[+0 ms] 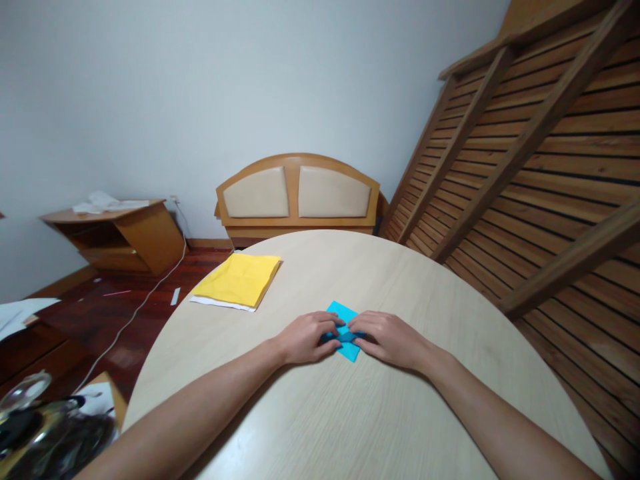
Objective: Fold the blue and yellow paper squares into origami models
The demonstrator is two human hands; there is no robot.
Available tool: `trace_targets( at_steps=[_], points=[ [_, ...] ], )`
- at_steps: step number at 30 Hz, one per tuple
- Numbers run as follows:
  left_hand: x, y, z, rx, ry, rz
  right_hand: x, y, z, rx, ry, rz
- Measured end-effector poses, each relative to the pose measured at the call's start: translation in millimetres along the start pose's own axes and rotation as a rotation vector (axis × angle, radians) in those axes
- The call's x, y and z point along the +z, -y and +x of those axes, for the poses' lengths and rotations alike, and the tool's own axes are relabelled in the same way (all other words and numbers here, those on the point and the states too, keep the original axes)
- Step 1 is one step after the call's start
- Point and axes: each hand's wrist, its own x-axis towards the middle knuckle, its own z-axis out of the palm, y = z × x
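A small piece of bright blue folded paper [349, 351] lies on the round table in front of me, turned so that one corner points toward me. A darker blue folded strip runs across its middle. My left hand [311, 338] grips its left side, with thumb and fingers curled onto the paper. On the opposite side my right hand [389, 337] pinches the paper the same way, its fingertips close to those of the left. The fingers cover the left and right corners, so the folds there are hidden.
A stack of yellow paper [239, 279] with white sheets beneath lies at the table's [310, 413] far left edge. Slatted wooden panels [520, 180] lean on the right. Beyond stand a headboard [293, 193] and a low cabinet [145, 240]. A cable [145, 301] crosses the floor.
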Motion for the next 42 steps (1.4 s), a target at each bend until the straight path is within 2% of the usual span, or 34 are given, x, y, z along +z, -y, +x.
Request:
trace_targets(
  at_steps=[8, 17, 23, 26, 34, 37, 42],
  points=[
    [-2.2, 1.1, 0.2, -0.095, -0.027, 0.101, 4.0, -9.6, -0.8, 0.086, -0.025, -0.025],
    [-0.8, 3.9, 3.0, -0.251, -0.046, 0.178, 13.8, -10.0, 6.2, 0.255, -0.192, 0.082],
    [2.7, 6.7, 2.3, -0.387, -0.097, 0.11, 21.1, -10.1, 13.5, 0.362, -0.268, 0.141],
    [3.4, 6.7, 1.2, -0.36, -0.108, 0.051, 21.4, -10.6, 14.0, 0.366, -0.272, 0.157],
    [3.4, 5.2, -0.2, -0.164, -0.117, -0.003, 23.5, -16.1, 11.2, 0.284, -0.296, 0.188],
    [4.7, 7.0, -1.3, -0.113, -0.116, 0.031, 26.8, -18.3, 12.0, 0.274, -0.307, 0.191],
    [5.9, 8.0, -0.9, -0.071, -0.032, 0.156, 30.6, -19.0, 12.2, 0.337, -0.332, 0.193]
  ],
)
